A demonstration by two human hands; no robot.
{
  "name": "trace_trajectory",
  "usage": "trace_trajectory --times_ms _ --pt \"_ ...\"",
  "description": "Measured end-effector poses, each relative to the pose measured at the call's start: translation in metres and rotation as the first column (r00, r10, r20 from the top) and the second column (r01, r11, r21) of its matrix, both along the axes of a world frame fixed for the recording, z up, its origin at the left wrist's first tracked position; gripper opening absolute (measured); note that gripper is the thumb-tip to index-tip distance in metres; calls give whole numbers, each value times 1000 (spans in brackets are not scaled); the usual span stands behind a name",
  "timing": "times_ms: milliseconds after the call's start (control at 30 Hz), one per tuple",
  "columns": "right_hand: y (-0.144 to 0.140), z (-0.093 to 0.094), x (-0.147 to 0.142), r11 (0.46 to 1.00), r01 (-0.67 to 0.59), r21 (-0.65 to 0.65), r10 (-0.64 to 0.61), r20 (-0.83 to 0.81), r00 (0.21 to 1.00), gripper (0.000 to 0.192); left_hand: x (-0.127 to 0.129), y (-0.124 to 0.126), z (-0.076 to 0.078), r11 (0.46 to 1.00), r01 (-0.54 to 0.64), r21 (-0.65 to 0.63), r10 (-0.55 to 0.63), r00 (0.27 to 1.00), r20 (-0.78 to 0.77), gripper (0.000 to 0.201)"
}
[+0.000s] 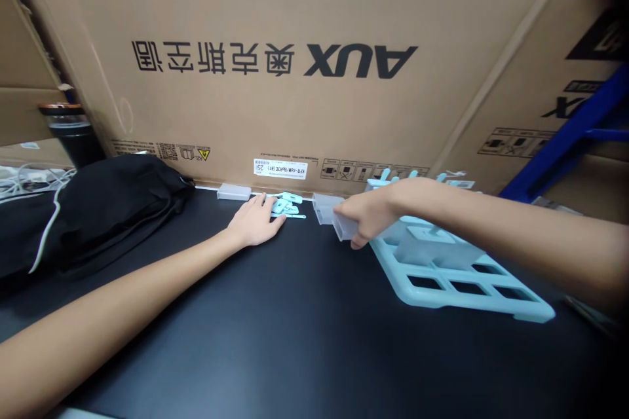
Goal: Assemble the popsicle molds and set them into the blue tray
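Note:
My left hand lies palm down with its fingers stretched out at the pile of light-blue popsicle sticks. To the right, my right hand grips a translucent popsicle mold cup by its far side, its open end facing left. More such cups lie right behind it, and a single clear cup rests behind my left hand. Below my right forearm is the light-blue mold rack with rectangular slots; some hold cups with blue stick tops, and several front slots hold none. My right forearm covers part of the rack.
A large cardboard box walls off the back of the black table. On the left lie a black cloth bag and white cables, with a dark bottle behind. A blue metal frame stands at the right.

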State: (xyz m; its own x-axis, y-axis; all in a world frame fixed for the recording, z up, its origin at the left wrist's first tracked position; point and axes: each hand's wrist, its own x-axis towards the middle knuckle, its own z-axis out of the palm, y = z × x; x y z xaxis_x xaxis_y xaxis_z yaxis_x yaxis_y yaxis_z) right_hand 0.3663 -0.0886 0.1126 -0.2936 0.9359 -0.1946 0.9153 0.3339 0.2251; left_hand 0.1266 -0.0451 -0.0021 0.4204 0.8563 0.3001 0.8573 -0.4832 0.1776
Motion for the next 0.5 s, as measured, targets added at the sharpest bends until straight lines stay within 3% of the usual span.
trace_trajectory --times_ms 100,500 --pt "4 -4 -6 965 -31 -261 58 94 994 36 0 -1 1 1000 9 8 -9 1000 5 53" --pt "4 -7 -17 985 -111 -133 141 248 959 45 1 -3 2 999 33 14 -33 999 -15 56"
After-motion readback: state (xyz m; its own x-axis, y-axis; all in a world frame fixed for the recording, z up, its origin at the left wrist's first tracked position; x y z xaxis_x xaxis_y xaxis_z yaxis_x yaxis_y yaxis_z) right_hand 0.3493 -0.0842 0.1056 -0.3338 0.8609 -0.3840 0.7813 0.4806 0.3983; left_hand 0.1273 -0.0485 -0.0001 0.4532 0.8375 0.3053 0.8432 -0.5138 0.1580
